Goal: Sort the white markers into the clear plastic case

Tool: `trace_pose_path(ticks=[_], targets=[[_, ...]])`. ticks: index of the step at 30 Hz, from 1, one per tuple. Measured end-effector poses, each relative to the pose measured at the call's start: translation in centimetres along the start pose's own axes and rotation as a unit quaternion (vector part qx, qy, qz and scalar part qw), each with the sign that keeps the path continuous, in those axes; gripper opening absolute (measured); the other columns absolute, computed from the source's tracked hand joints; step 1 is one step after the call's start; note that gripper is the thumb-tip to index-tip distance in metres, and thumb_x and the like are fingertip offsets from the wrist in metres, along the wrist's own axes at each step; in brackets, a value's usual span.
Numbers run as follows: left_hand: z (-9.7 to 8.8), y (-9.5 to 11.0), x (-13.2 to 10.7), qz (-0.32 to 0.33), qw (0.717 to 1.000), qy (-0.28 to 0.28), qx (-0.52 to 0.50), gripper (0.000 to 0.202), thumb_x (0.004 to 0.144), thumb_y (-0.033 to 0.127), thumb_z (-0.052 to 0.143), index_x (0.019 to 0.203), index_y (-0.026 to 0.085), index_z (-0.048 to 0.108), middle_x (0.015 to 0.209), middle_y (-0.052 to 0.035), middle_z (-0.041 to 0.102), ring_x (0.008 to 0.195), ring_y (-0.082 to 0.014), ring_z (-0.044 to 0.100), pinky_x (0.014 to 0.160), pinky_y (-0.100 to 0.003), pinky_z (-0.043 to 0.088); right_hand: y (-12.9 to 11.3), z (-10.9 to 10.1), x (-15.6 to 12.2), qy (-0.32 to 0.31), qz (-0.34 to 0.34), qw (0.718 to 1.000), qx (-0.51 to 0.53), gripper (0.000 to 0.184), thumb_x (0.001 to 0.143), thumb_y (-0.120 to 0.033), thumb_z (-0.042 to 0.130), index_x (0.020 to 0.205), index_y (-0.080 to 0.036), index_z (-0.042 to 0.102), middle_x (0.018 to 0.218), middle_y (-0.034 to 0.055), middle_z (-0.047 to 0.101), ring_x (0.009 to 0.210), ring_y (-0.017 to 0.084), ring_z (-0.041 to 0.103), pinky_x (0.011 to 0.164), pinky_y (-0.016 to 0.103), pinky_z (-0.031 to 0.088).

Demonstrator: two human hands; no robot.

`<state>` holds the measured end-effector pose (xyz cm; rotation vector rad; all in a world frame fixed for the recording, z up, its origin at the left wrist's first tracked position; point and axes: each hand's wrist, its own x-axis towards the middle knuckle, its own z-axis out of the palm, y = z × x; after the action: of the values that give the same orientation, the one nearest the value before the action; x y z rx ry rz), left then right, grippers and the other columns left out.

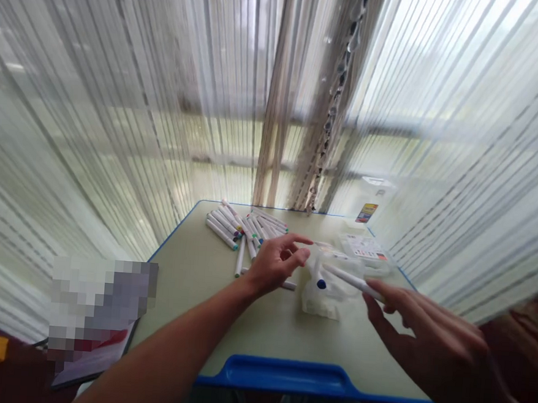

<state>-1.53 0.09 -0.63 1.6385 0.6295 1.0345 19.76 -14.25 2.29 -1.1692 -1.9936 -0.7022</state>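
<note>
My left hand (277, 262) hovers over the middle of the small table (259, 336) with fingers spread, holding nothing, just beside a loose white marker (286, 284). My right hand (419, 325) pinches the end of a long white marker (350, 280) that points left over a clear plastic marker case (325, 291). A blue-capped marker end (321, 284) shows inside that case. A pile of several white markers (244, 225) with coloured caps lies at the table's far side, past my left hand.
A clear lid with a printed label (367, 248) lies at the far right of the table. Sheer striped curtains (118, 123) hang close around the table. A book or folder (96, 355) sits low left. The table has a blue rim and front handle (284, 374).
</note>
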Motion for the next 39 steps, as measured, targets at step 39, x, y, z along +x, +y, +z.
trace_pose_path(ticks=[39], targets=[[1.5,2.3,-0.8,-0.042,0.997,-0.028,0.067,0.043,0.083,0.039,0.072,0.120,0.016,0.067,0.061,0.0045,0.058,0.051,-0.0092,0.049,0.047,-0.018,0.046,-2.4,3.3,2.1,-0.221,0.128,0.966,0.025,0.017,0.100,-0.020,0.049,0.101,-0.011,0.063,0.084,0.0100,0.072,0.064,0.016,0.066,0.055,0.025,0.041]])
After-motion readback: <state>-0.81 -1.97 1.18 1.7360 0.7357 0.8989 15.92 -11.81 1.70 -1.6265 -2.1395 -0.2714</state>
